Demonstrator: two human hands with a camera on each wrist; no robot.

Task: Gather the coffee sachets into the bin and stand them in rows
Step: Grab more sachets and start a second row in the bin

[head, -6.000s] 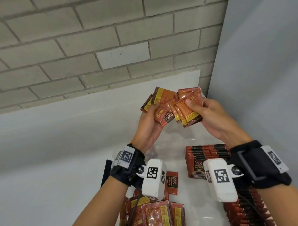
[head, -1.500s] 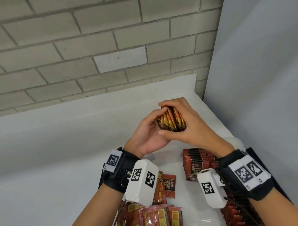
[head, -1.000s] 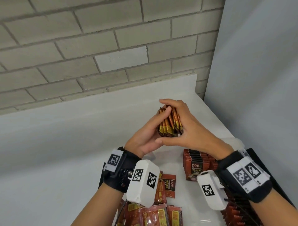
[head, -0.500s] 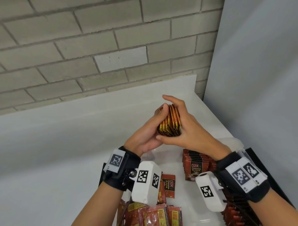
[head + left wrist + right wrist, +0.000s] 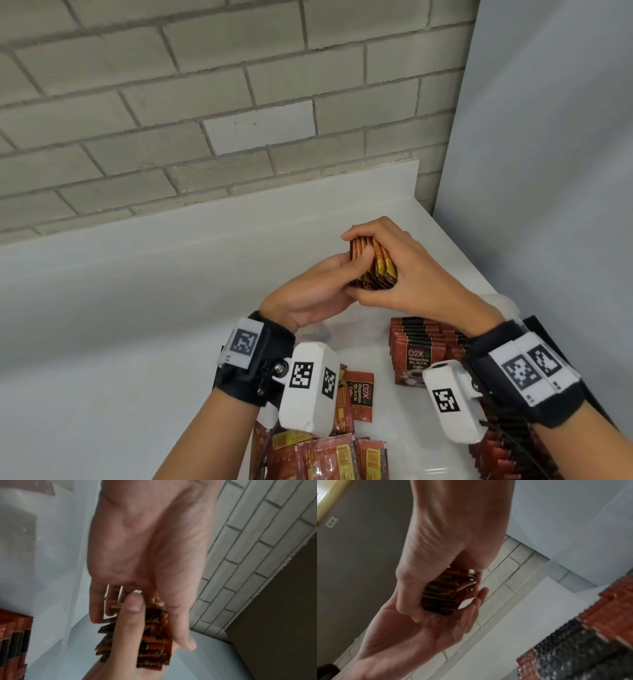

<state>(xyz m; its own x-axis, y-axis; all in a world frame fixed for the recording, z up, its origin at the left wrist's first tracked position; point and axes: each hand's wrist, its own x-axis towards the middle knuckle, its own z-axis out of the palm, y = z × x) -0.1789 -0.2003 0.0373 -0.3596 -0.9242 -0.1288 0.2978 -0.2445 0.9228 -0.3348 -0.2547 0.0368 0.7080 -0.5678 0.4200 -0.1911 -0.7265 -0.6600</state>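
Orange-edged stack of sachets [image 5: 373, 265] sits clamped between both hands: left hand [image 5: 315, 291] cupping beneath, right hand [image 5: 407, 274] gripping round it, above the table's far right corner [image 5: 407, 192].

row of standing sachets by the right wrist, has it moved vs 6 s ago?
No. The row of standing sachets sits in the same spot beside the loose D2X sachet on the white table; small offsets look like head-camera motion.

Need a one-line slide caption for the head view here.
Both hands, left hand and right hand, squeeze a bundle of coffee sachets above a white table; standing rows of sachets wait below.
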